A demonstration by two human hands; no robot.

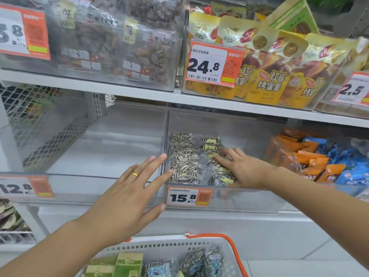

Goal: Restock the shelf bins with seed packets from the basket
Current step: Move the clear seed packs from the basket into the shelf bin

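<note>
Clear packets of striped sunflower seeds [184, 158] lie in a clear shelf bin [249, 200] carrying a 15.8 price tag [188, 196]. My right hand [242, 168] reaches inside the bin, its fingers flat on the right-hand seed packets; whether it grips one I cannot tell. My left hand [127, 194], with a gold ring, hovers spread wide in front of the bin's left corner and holds nothing. Below, a white basket [169, 246] with an orange handle [231, 248] holds more seed packets [201, 262] and green boxes [127, 264].
Left of the seed bin stands a clear bin [95, 188] tagged 12.8 with nothing visible in it. To the right, a bin of orange and blue snack packs [327, 162]. The upper shelf [139, 92] carries bins of brown dried fruit [119, 48] and yellow sweet-potato pouches [279, 62].
</note>
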